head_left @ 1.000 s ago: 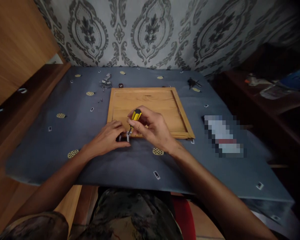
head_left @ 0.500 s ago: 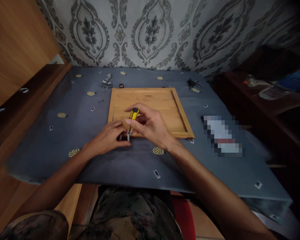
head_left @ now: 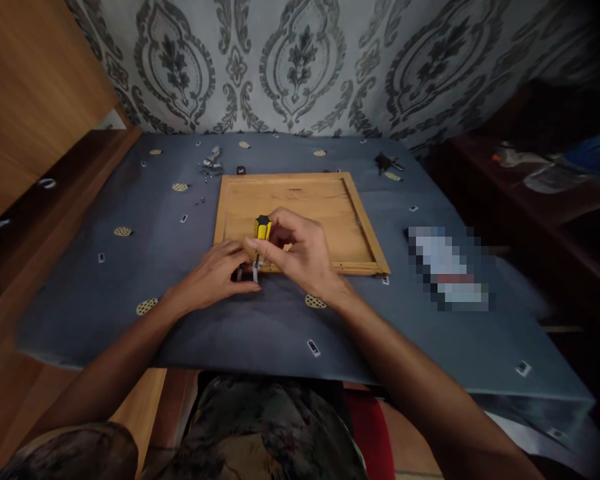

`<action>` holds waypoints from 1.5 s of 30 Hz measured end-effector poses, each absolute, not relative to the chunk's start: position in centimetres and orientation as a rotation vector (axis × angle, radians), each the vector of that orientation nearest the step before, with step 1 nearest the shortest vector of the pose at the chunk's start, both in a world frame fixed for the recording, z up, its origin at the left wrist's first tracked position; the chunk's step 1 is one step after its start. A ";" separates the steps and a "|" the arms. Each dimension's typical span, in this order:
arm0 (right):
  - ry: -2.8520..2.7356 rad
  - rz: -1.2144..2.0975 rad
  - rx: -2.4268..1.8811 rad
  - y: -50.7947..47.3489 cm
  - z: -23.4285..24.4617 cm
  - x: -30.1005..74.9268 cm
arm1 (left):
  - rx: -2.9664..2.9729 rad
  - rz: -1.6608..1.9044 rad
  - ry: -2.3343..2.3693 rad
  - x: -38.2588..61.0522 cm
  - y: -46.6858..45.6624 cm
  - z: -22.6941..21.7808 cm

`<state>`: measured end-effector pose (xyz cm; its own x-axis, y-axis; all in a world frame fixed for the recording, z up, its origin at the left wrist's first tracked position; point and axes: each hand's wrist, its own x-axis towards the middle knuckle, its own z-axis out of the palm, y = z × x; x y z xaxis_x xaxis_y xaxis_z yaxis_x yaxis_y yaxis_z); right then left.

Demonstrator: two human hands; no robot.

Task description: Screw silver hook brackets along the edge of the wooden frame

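Note:
A square wooden panel [head_left: 300,207] with a raised frame lies flat on the grey cloth-covered table [head_left: 130,267]. My right hand [head_left: 300,257] is closed round a small yellow and black screwdriver [head_left: 261,233], held nearly upright with its tip at the panel's near edge. My left hand [head_left: 217,277] rests on the cloth beside that tip, its fingers pinched on a small metal fitting [head_left: 254,272] at the panel's near edge.
Loose screws and metal bits [head_left: 211,163] lie at the table's back left, a dark small object [head_left: 386,163] at the back right. A blurred-out item [head_left: 447,267] sits right of the panel. A wooden cabinet [head_left: 30,100] stands left, a dark shelf [head_left: 555,193] right.
The screwdriver has swung from leaning right to nearly upright, and my right fingers have shifted on its handle. My left hand has stayed in place.

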<state>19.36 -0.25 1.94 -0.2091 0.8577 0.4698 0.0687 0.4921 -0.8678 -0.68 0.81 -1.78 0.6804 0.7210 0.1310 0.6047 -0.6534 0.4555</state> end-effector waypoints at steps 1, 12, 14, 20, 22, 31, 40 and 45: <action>-1.581 0.843 -0.817 -0.4 1.9 19.3 | 2.522 0.417 1.046 -0.7 0.8 -1.7; -1.512 0.688 -0.936 -1.3 0.5 20.4 | 2.526 0.378 1.060 -0.6 0.7 -1.4; -1.510 0.685 -0.931 -1.2 0.2 20.5 | 2.523 0.379 1.068 -0.5 0.7 -1.4; -1.513 0.706 -0.922 -1.1 -0.1 20.4 | 2.538 0.367 1.063 -0.5 0.7 -1.3; -1.516 0.701 -0.917 -1.1 -0.2 20.3 | 2.543 0.371 1.065 -0.5 0.7 -1.3; -1.571 0.650 -0.905 -1.2 0.1 20.4 | 2.513 0.383 1.048 -0.6 0.7 -1.3; -1.681 0.572 -0.884 -1.2 0.3 20.8 | 2.531 0.380 1.038 -0.6 0.7 -1.4; -1.701 0.675 -0.854 -0.9 0.4 21.2 | 2.558 0.339 1.065 -0.6 0.8 -1.1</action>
